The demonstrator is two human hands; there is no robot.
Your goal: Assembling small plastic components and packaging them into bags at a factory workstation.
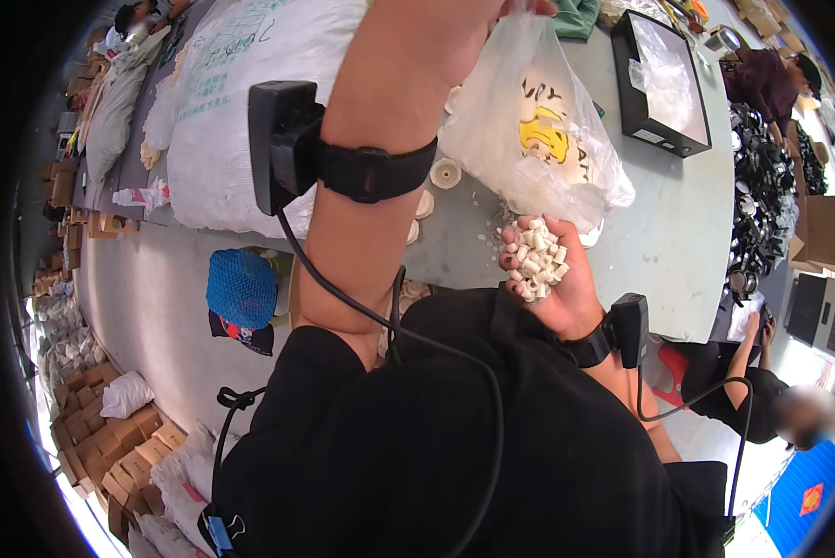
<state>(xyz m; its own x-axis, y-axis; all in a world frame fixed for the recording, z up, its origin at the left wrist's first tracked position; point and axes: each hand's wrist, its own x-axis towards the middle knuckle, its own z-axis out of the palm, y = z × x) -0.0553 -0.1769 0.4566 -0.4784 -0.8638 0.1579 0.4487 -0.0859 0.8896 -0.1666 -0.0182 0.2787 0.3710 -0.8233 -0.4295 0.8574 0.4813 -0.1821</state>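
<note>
My right hand [571, 288] is cupped palm up at the near edge of the table, holding a heap of small white cylindrical pieces [536, 262]. My left arm reaches far across the table, and my left hand [546, 7] is mostly cut off by the upper edge. Its fingers are closed on the top of a clear plastic bag [501, 102], which hangs just beyond my right hand. Yellow and black print shows on or through the bag; its contents are hard to make out. A round white part [445, 173] lies on the table left of the bag.
A large white woven sack [259, 121] fills the table's left side. A black open box [664, 88] with clear plastic stands at the back right. Many black parts [757, 205] lie piled farther right. A blue knitted cover [240, 286] is below the sack. People sit nearby at right.
</note>
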